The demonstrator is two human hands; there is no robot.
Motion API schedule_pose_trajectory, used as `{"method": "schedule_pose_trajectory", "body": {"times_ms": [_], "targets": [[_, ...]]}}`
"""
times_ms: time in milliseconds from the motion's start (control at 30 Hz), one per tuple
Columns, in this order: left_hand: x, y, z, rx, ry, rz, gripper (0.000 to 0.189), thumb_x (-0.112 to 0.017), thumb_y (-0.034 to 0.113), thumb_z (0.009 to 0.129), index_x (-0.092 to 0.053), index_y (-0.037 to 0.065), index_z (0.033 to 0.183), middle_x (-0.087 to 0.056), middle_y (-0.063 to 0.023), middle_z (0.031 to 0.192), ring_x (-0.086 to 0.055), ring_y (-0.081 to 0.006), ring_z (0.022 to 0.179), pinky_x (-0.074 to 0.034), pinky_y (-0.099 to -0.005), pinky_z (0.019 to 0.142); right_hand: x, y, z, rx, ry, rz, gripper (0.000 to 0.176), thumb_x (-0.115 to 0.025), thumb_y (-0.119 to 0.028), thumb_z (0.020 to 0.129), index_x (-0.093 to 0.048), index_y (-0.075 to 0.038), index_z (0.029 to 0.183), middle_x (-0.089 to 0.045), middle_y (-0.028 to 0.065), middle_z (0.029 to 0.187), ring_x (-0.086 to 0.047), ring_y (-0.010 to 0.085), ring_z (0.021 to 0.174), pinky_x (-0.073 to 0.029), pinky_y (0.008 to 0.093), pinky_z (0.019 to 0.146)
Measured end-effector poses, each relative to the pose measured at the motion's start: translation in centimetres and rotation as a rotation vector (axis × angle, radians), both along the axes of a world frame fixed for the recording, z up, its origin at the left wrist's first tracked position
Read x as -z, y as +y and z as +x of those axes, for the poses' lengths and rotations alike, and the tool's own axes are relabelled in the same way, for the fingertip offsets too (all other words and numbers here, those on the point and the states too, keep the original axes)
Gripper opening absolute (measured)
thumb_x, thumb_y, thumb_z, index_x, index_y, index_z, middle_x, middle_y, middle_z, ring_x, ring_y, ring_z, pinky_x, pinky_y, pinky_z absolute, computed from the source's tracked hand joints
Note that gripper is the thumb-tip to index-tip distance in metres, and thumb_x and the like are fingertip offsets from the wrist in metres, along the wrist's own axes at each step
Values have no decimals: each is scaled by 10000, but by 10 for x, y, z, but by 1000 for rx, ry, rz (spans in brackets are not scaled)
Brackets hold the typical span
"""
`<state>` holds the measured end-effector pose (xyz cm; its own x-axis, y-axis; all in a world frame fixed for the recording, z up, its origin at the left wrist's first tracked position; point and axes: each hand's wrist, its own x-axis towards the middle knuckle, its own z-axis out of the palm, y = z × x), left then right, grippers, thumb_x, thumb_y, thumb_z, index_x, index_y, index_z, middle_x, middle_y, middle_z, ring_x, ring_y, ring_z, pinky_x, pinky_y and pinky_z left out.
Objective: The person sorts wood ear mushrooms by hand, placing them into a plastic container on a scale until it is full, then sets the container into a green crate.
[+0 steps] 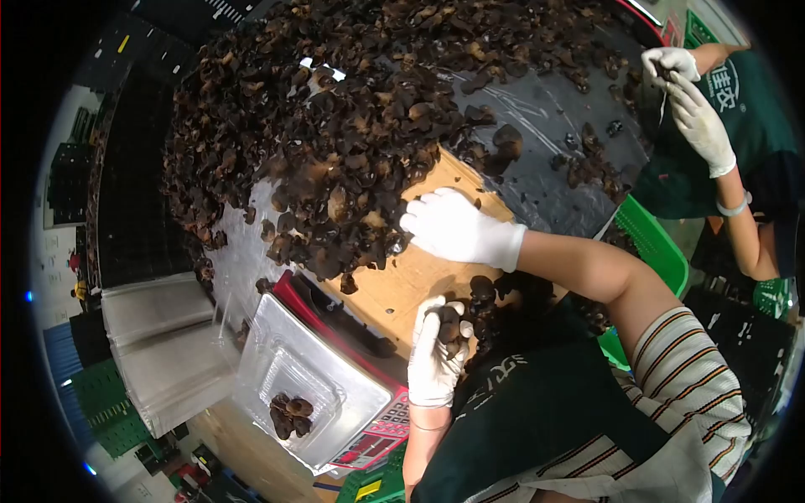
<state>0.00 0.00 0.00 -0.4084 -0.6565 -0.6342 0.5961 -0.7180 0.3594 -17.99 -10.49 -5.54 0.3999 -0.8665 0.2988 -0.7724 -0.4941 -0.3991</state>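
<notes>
My left hand (438, 348), in a white glove, is closed around dark brown wood ear mushrooms (451, 327) close to my apron. Palm down over the cardboard sheet (394, 293), my gloved right hand (465, 228) has its fingers stretched toward the edge of the big wood ear pile (327, 159). No piece shows in that hand, though glare blurs its fingers. More wood ears (484, 293) lie between my left hand and the apron. A clear tray (293, 369) on the scale (369, 377) holds a small clump of wood ears (291, 416).
Across at the right, a co-worker's gloved hands (692, 117) hold a small dark piece. Black plastic sheeting (545, 117) covers that side of the table. A green basket (654, 243) stands by my right arm. Stacked silver trays (168, 344) are at the left.
</notes>
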Motion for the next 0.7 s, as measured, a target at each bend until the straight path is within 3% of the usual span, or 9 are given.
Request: {"method": "schedule_pose_trajectory", "body": {"times_ms": [67, 133, 233, 333, 433, 467, 567, 633, 700], "targets": [[-2, 1, 1, -2, -34, -100, 177, -619, 90, 920, -547, 123, 1078, -610, -89, 999, -606, -164, 736, -401, -181, 450, 3, 8, -3, -53, -51, -61, 140, -619, -228, 820, -609, -90, 837, -601, 79, 809, -583, 272, 757, -466, 381, 736], [10, 10, -5, 29, -65, -102, 150, -617, 52, 910, -547, 120, 1024, -609, -70, 969, -596, -138, 703, -397, -182, 445, -10, 37, -30, -214, -109, 176, 165, -611, -207, 827, -605, -75, 727, -555, 100, 668, -568, 290, 648, -469, 383, 639], [-6, 7, 0, 108, -247, -212, 153, -602, -16, 890, -545, 96, 979, -598, -61, 912, -573, -114, 648, -385, -188, 443, -50, 50, -41, -366, -105, 644, 126, -581, -146, 780, -586, -59, 689, -571, 95, 636, -572, 295, 578, -448, 431, 523], [-53, 14, -1, 232, -464, -444, 207, -583, -117, 845, -547, 48, 965, -578, -67, 842, -537, -111, 576, -376, -203, 451, -61, 32, -42, -266, -17, 645, 194, -575, -196, 821, -581, -49, 696, -572, 100, 641, -576, 292, 587, -457, 416, 552], [-86, 22, 27, -73, -1017, -892, 262, -639, -135, 717, -546, 36, 892, -565, -77, 859, -558, -183, 839, -461, -296, 739, -37, 11, -32, -12, -301, 203, 224, -565, -253, 864, -587, -53, 764, -581, 104, 735, -585, 264, 700, -462, 394, 636], [-85, 22, 52, -202, -1425, -973, 216, -597, -134, 759, -520, 36, 870, -528, -57, 824, -521, -173, 805, -452, -290, 725, -26, 2, -25, 29, -218, 118, 223, -566, -266, 869, -587, -57, 795, -574, 103, 777, -573, 256, 746, -454, 386, 667], [-91, 8, 106, -586, -1715, -840, 77, -535, -16, 917, -514, 27, 977, -480, -38, 943, -462, -104, 802, -429, -240, 714, -22, -13, 0, 73, 25, 46, 225, -584, -298, 870, -579, -76, 904, -525, 81, 924, -503, 228, 898, -413, 352, 767], [-87, 4, 132, -385, -1945, -826, 100, -547, 11, 933, -528, 17, 1031, -497, -41, 962, -481, -105, 823, -444, -248, 722, -21, -4, 20, -15, 89, -94, 190, -584, -270, 850, -579, -83, 885, -519, 70, 889, -504, 216, 868, -407, 336, 760], [-69, 6, 158, -106, -1880, -816, 169, -625, 51, 894, -576, 15, 1052, -556, -78, 1050, -527, -188, 981, -436, -345, 916, -18, 4, 29, -41, 186, -85, 137, -579, -205, 814, -576, -86, 881, -512, 52, 863, -504, 209, 837, -400, 323, 768]]}}
